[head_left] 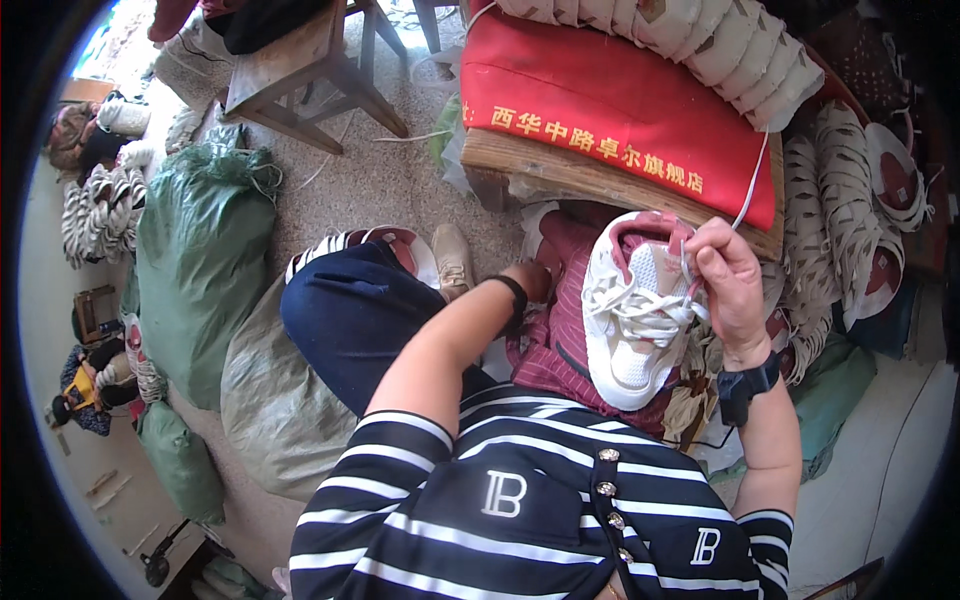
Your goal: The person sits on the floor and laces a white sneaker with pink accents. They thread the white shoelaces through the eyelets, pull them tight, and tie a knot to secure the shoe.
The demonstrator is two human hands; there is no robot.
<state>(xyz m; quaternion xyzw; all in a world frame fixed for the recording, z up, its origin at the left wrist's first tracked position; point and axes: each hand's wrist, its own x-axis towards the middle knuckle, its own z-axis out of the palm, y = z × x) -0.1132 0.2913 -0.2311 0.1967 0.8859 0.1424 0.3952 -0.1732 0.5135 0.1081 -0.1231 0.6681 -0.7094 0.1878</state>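
A white sneaker (635, 310) with pink lining and partly threaded white laces rests on the dark red striped cloth (565, 340) over my lap. At its right side my right hand (725, 280) pinches a white shoelace (747, 190), whose loose end runs upward over the red cloth. My left hand (530, 281) is lowered beyond the sneaker's left side, beside the dark red cloth. Its fingers are mostly hidden, so I cannot tell whether they hold anything.
Ahead stands a wooden bench (560, 165) with a red cloth (610, 110) and a row of nested white shoe uppers (690, 45). More stacked uppers (835, 210) are at the right. Green sacks (205, 260) and a wooden stool (290, 75) stand left. People sit farther off.
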